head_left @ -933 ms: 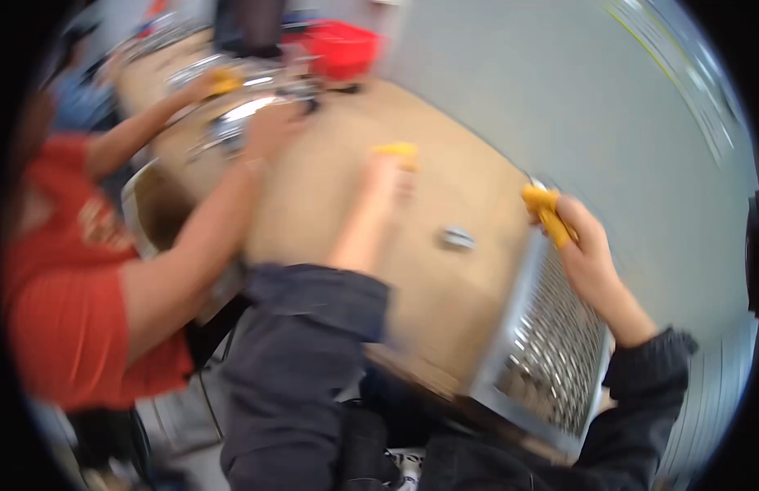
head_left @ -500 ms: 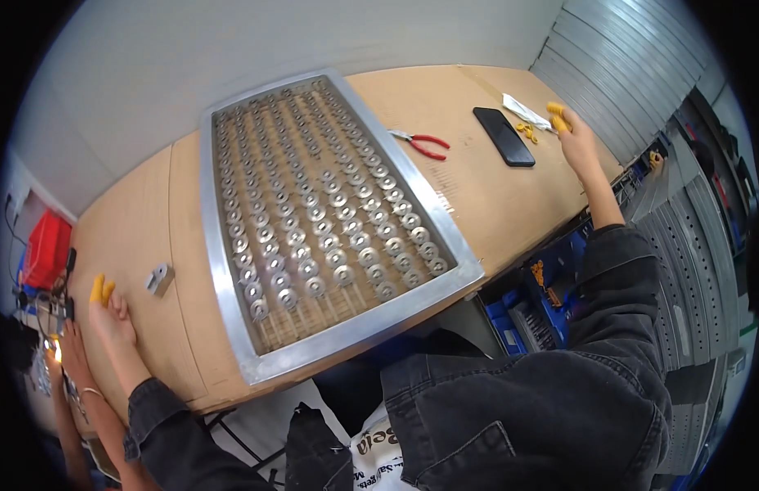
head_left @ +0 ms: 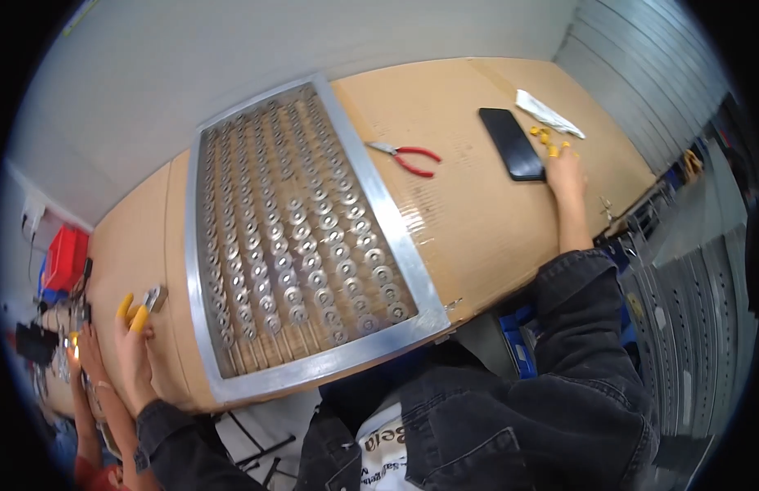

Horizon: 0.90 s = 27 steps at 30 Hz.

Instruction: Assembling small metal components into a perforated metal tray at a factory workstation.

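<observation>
**Metal block lies close to left hand**

A small grey metal block (head_left: 155, 299) sits on the bench (head_left: 477, 233) at left, just to the far right of the left hand (head_left: 134, 348), much the nearer of the two. Its long axis appears to run near-left to far-right. The left hand's yellow-tipped thumb and forefinger are spread; contact cannot be told. Across a metal frame (head_left: 330, 358) of washers (head_left: 297, 314), the right hand (head_left: 567, 176) curls beside a black phone (head_left: 512, 146) and yellow pieces (head_left: 542, 135), any pinch unclear.

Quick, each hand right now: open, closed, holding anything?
Left hand: open, by the metal block.
Right hand: near the yellow cots; grip can't be told.
</observation>
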{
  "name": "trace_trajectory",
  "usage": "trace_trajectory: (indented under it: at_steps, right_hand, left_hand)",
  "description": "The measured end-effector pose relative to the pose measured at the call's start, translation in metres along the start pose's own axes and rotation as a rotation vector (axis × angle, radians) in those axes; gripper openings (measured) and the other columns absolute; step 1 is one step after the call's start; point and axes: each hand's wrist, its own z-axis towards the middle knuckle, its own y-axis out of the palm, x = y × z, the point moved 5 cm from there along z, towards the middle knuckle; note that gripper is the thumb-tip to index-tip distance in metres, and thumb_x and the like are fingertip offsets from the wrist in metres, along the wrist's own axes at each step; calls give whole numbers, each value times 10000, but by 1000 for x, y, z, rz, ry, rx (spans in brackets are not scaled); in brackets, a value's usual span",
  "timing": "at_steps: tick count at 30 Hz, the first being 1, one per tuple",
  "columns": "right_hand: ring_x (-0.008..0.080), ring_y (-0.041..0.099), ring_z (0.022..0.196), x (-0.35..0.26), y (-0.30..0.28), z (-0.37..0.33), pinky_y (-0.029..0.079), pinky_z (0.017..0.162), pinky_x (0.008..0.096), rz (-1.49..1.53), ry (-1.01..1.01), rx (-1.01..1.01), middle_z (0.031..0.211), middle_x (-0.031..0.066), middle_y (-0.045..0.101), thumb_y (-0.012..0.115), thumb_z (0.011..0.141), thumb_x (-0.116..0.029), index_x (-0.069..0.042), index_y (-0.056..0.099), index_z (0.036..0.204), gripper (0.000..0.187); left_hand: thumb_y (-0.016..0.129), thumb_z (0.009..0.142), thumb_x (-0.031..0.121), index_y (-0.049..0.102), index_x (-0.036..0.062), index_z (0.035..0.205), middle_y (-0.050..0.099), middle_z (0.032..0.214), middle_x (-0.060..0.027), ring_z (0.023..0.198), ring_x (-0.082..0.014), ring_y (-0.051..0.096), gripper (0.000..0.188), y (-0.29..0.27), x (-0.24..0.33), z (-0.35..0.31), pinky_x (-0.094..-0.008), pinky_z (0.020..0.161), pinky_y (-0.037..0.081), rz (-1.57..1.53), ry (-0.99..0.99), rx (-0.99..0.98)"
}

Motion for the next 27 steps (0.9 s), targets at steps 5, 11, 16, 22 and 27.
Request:
trace_trajectory:
  at_steps: [5,11,16,22,27]
  right_hand:
    - [380,603,983,13,14,20,485,823,462,107,-172,-27,1098,216,623,425,944,-247,-26,556,1231,385]
    - [357,586,967,22,3,20,475,816,419,335,-391,251,1108,206,606,479,961,-243,-36,532,1290,393]
    - [284,575,970,-45,-74,-89,468,823,357,522,-528,121,1124,166,602,539,946,-178,-37,550,1282,365]
    - [195,580,956,-148,-145,-189,467,838,269,809,-1063,-376,1101,117,625,633,855,-66,12,615,1192,347]
    - [183,582,850,-231,-144,-213,478,784,264,607,-1388,-443,1077,86,628,626,851,-62,-16,650,1118,273]
  left_hand:
    - [634,820,25,530,37,1304,583,921,-51,670,-92,490,495,26,10,3,-179,604,404,163,24,-118]
    - [650,778,-12,577,-1,1225,620,853,-71,639,-101,506,453,40,16,3,-190,549,394,350,17,0]
    - [656,798,-9,564,-40,1210,631,881,-103,655,-120,539,423,40,20,-2,-201,572,430,414,13,81]
    - [640,834,-12,531,-109,1188,627,937,-151,765,-173,627,383,52,55,-2,-236,669,515,35,133,165]
    - [595,862,-38,510,-146,1148,611,1045,-215,908,-270,666,317,127,140,-34,-308,835,556,-532,225,-125]
